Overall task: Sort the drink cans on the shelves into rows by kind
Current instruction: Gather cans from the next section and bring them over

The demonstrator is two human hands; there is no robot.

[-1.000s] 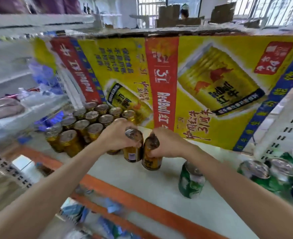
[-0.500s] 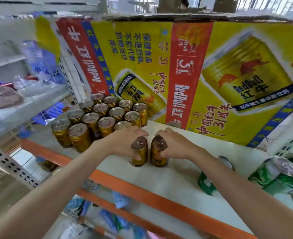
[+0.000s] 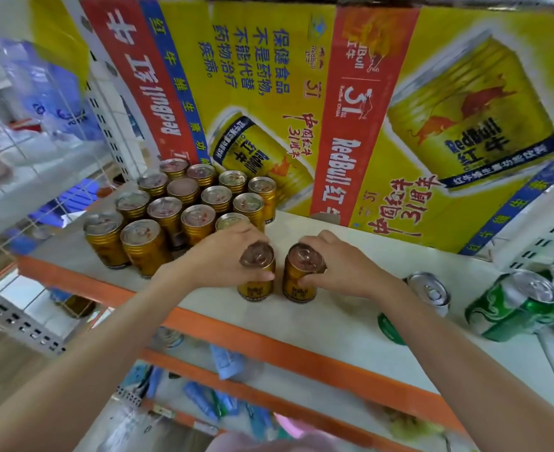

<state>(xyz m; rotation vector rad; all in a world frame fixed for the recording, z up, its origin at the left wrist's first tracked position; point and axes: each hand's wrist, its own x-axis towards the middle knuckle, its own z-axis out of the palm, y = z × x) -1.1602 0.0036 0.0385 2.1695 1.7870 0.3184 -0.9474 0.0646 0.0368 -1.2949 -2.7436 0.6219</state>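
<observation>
Two gold cans are gripped upright near the shelf's point(image 3: 334, 334) front edge, one point(image 3: 256, 278) by the left hand point(image 3: 226, 256), one point(image 3: 299, 277) by the right hand point(image 3: 340, 265). A block of gold cans point(image 3: 184, 207) is packed toward the left rear corner. Green cans point(image 3: 513, 305) are tilted at the right edge, beside the yellow carton point(image 3: 367, 93) at the back.

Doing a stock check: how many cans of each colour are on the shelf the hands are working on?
gold cans: 16 (1 in the left hand, 1 in the right hand)
green cans: 3 (one cut off at the edge)
Total: 19
</observation>
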